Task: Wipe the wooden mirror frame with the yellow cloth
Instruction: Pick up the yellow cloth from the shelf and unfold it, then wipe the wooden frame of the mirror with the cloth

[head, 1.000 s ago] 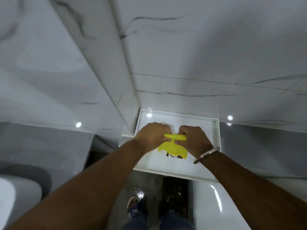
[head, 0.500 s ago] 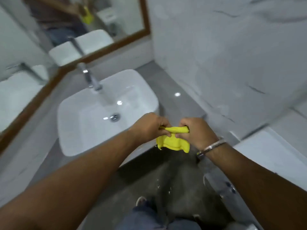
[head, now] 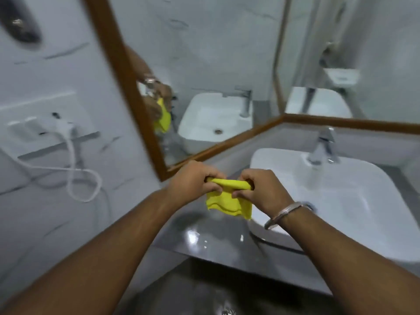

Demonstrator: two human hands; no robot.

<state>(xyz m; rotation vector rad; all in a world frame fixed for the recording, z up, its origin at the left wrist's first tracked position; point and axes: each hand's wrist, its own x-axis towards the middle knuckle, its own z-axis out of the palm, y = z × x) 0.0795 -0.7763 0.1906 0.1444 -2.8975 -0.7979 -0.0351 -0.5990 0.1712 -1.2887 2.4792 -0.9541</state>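
Note:
The yellow cloth (head: pixel 227 201) hangs folded between both hands, above the grey counter. My left hand (head: pixel 193 180) grips its upper left edge and my right hand (head: pixel 261 192), with a metal bangle on the wrist, grips its upper right edge. The wooden mirror frame (head: pixel 127 87) runs up the left side and along the bottom of the mirror, just beyond my hands. Its lower left corner is close above my left hand, not touched by the cloth. The mirror reflects my hands and the cloth.
A white basin (head: pixel 341 196) with a chrome tap (head: pixel 322 146) sits on the grey counter (head: pixel 216 244) to the right. On the left marble wall are a switch plate with a plugged white cable (head: pixel 70 169) and a dark round fitting (head: pixel 20 23).
The view has swung left from the far basin and wall to the mirror corner. Both hands keep hold of the cloth and now sit just below the frame's lower left corner.

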